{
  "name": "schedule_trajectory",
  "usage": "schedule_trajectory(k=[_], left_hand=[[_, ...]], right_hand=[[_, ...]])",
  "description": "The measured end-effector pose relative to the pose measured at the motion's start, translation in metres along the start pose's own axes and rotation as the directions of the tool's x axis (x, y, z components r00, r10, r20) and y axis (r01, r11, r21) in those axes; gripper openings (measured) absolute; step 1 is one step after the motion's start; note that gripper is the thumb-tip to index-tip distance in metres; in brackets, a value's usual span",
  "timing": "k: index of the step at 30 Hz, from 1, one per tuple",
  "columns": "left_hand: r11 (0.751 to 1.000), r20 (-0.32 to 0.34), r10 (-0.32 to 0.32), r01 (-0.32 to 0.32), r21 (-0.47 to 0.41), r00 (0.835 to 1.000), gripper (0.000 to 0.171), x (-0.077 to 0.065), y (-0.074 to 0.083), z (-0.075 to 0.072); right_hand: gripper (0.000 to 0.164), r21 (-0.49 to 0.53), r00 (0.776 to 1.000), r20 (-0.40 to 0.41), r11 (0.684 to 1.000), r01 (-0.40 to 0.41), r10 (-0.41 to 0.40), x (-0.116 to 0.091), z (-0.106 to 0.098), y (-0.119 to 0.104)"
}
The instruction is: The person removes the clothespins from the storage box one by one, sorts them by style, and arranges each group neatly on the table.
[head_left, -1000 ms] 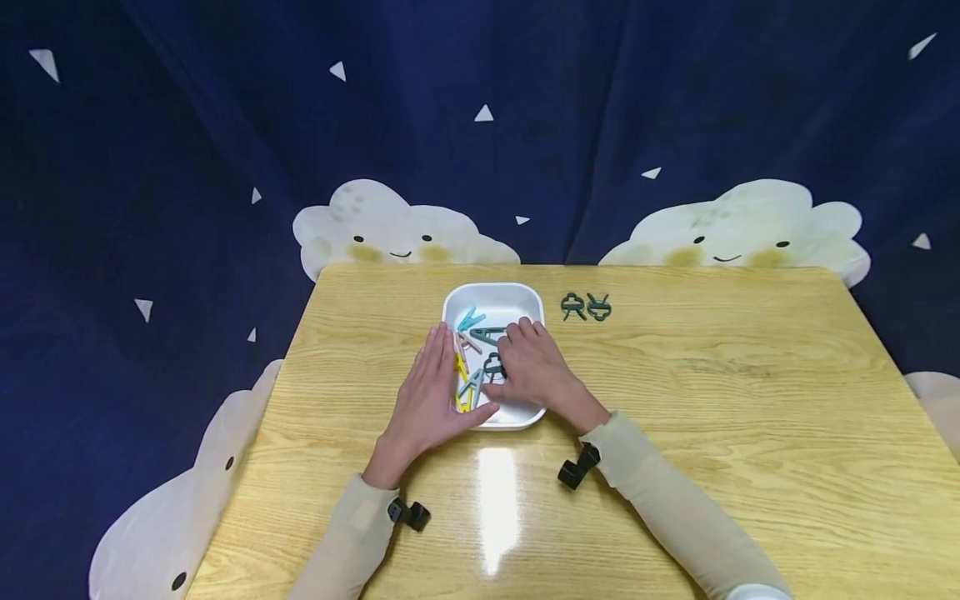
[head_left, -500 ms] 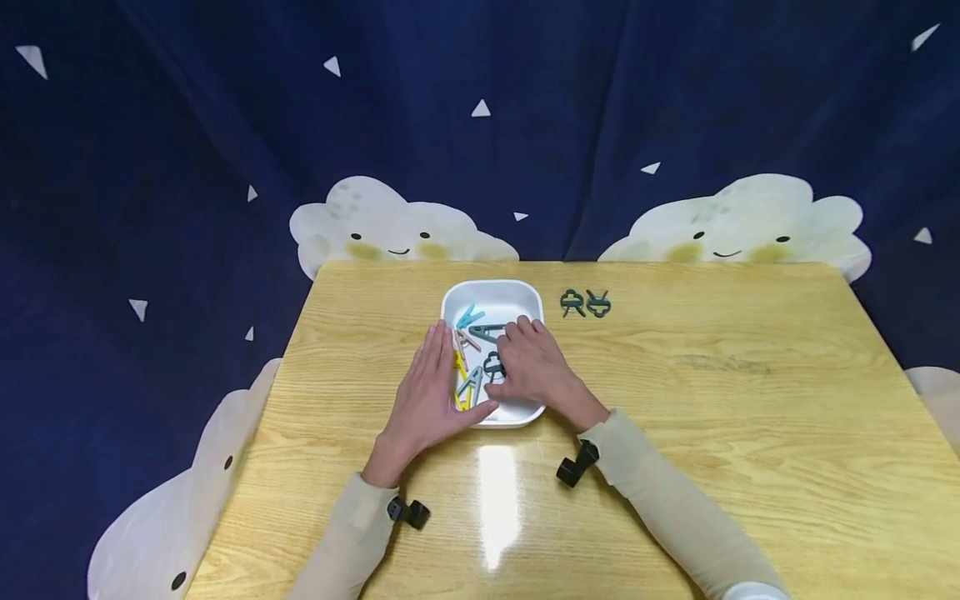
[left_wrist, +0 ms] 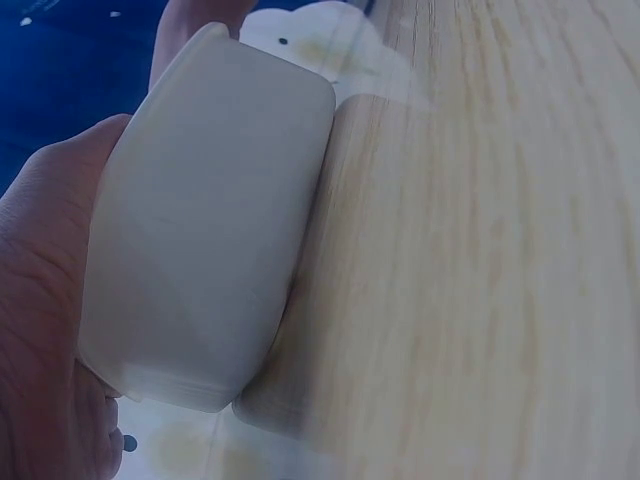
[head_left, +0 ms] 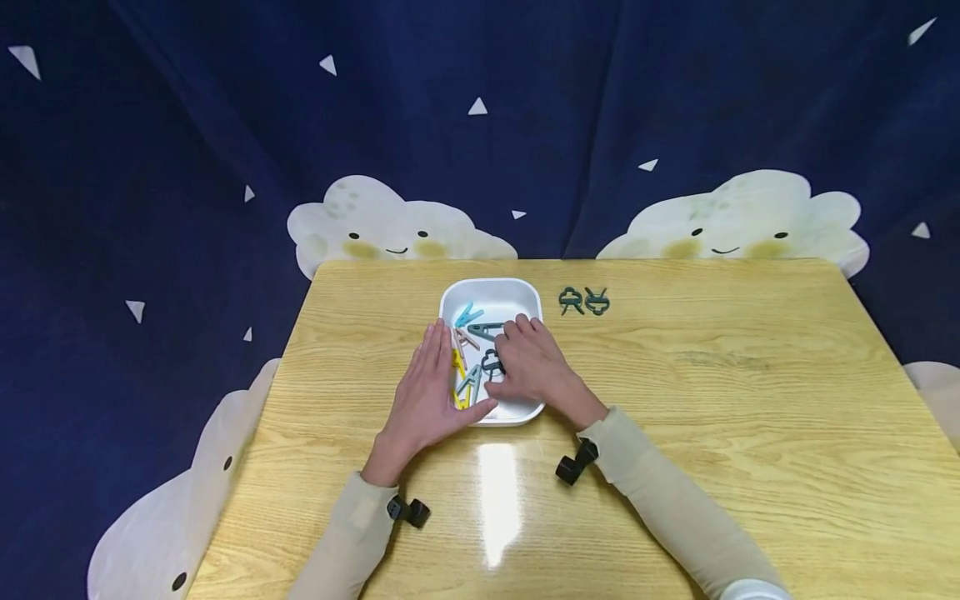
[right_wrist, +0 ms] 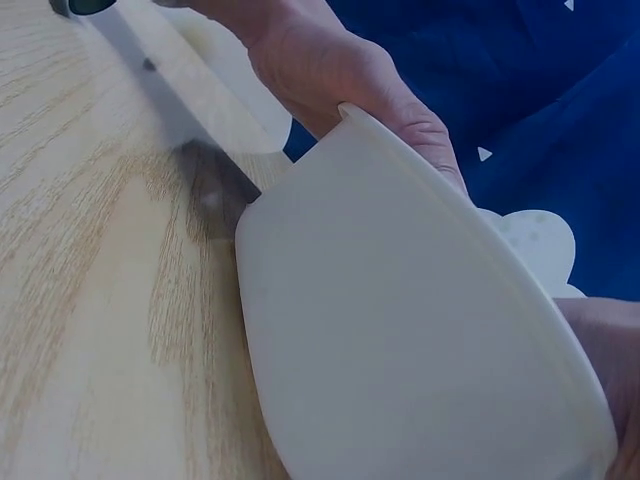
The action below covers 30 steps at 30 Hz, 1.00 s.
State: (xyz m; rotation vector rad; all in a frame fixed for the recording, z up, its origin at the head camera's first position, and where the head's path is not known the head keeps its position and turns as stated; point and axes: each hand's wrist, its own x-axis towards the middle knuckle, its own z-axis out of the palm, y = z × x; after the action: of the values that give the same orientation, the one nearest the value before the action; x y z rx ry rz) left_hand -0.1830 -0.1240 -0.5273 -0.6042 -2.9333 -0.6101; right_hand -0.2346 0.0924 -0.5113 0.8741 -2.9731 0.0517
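A white plastic box stands on the table, holding several clothespins. My left hand lies along its left side with straight fingers, thumb across the near rim. My right hand reaches over the right rim, fingers bent down into the box; its fingertips are hidden, so I cannot tell whether they hold anything. Right by those fingers lie a dark green clothespin and a dark clip with a cloud-shaped head. Along the left are light blue, pink, yellow and grey-blue clothespins.
Two dark green clips with cloud-shaped heads lie side by side on the wooden table, right of the box. A dark blue curtain with clouds hangs behind the table's far edge. Black wrist cameras jut from both sleeves.
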Motion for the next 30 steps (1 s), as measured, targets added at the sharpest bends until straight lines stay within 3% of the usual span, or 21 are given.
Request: schedule_trajectory(k=[18,30], left_hand=[[1.000,-0.035,0.022,-0.022,0.000,0.999,0.133,-0.0004,-0.0010,0.0012],[0.999,-0.038,0.032,-0.032,-0.006,0.999,0.133,-0.0012,0.0002,-0.0003]], right_hand=[[0.072,-0.005,1.000,0.013,1.000,-0.021,0.021,0.0003,0.0002,-0.0022],[0.069,0.044,0.998,-0.068,0.999,0.002,0.001,-0.0020,-0.0004,-0.0001]])
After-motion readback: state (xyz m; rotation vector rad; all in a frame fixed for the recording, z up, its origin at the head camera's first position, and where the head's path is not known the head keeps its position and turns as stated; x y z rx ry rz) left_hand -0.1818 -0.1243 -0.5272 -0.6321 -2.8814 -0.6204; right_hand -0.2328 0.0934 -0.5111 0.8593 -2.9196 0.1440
